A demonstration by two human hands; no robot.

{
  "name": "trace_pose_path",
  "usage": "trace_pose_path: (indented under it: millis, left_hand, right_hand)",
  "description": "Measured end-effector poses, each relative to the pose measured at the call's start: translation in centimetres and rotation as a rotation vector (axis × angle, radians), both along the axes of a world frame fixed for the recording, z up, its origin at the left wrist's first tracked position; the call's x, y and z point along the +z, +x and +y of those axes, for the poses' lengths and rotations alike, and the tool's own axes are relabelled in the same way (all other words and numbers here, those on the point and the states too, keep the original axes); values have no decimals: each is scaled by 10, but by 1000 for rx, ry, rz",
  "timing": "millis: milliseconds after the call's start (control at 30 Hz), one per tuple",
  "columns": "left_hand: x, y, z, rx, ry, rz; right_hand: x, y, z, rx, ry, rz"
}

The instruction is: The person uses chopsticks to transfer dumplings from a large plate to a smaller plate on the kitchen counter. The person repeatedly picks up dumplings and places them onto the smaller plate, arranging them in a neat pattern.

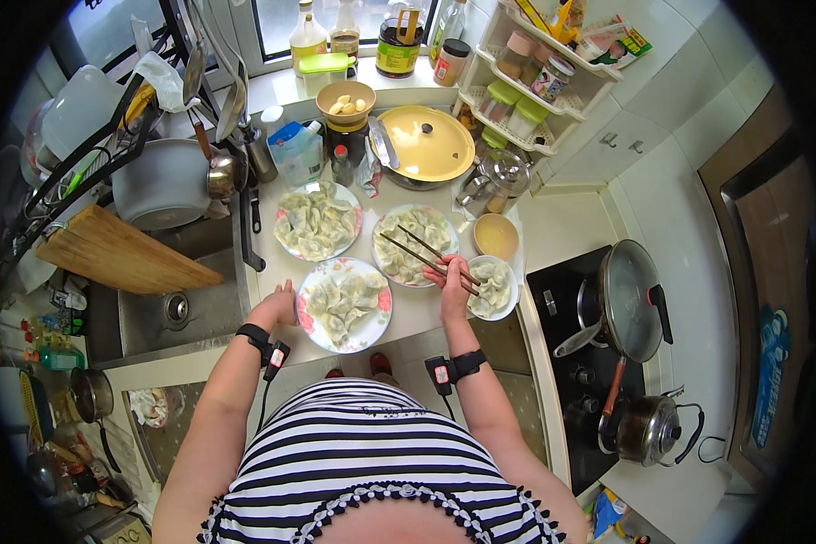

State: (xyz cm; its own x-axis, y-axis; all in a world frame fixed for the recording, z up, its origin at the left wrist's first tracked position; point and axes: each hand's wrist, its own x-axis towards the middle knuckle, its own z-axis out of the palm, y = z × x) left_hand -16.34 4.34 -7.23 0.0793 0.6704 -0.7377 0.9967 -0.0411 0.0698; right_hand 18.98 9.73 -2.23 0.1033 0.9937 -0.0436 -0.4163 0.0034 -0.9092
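My right hand (453, 280) grips a pair of dark chopsticks (421, 253), whose tips reach over the plate of dumplings (415, 231) at the back right. Just right of that hand, a white bowl (513, 299) holds more dumplings (491, 284). Beside the left rim of the front floral plate (355, 338) is my left hand (280, 304), its fingers extended; whether it touches the rim is unclear. Dumplings (343, 302) lie clustered on this plate, leaving part of its white surface bare. A third plate of dumplings (317, 221) stands at the back left.
A sink (204, 326) with a wooden cutting board (122, 251) across it is at left. On the right, a lidded pan (632, 299) and kettle (649, 430) occupy the cooktop (578, 435). Behind the plates stand a yellow lidded pan (425, 146), glass pot (504, 173) and small bowl (496, 236).
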Motion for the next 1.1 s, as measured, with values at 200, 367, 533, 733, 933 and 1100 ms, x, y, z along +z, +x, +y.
trace_pose_path:
  millis: [200,367,533,733,933,1100]
  left_hand:
    - [-6,1,0,5,26,20]
    - [2,4,0,49,7,11]
    - [19,8,-3,82,19,-30]
    - [26,13,-2,-17,23,-9]
    - [-6,-2,0,-118,16,-8]
    - [-15,-3,-1,8,59,0]
  right_hand:
    - [-13,-16,24,-61,-117,70]
    - [-17,-17,26,-130,-118,78]
    - [-25,-14,25,-202,-122,183]
    - [-25,-1,19,-220,-95,339]
    - [-14,29,-14,48,-171,421]
    - [-16,53,-54,237,-245,324]
